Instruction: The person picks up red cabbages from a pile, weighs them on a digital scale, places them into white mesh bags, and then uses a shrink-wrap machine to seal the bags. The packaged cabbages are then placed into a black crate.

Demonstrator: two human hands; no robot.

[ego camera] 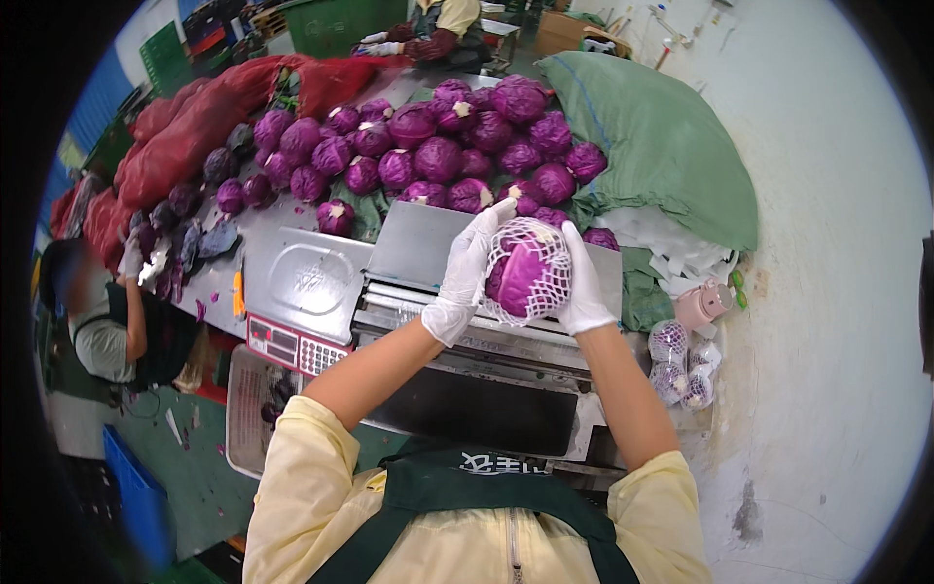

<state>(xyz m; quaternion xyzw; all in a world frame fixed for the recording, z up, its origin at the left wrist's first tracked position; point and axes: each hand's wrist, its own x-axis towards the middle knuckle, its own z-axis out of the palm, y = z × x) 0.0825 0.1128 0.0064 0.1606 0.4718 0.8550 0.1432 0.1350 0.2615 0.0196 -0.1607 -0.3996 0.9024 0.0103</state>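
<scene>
A red cabbage in a white foam net [527, 274] is held up between my two hands, over the film rollers of a metal wrapping machine [416, 244]. My left hand [467, 266], in a white glove, grips its left side, with the fingertips reaching up to the top of the net. The gloved right hand [582, 285] presses on the opposite side. The net wraps around the cabbage, and purple leaf shows at its front. Behind the machine lies a large heap of bare red cabbages [438, 159]. A digital scale [310, 292] with a metal pan stands left of the machine.
A green woven sack [657, 139] lies at right, over white foam nets [642, 237]. Near it are a pink bottle [703, 305] and several netted cabbages [670, 361]. Red mesh sacks [190, 139] line the left. An orange knife [238, 293] lies beside the scale. Co-workers are at left and far back.
</scene>
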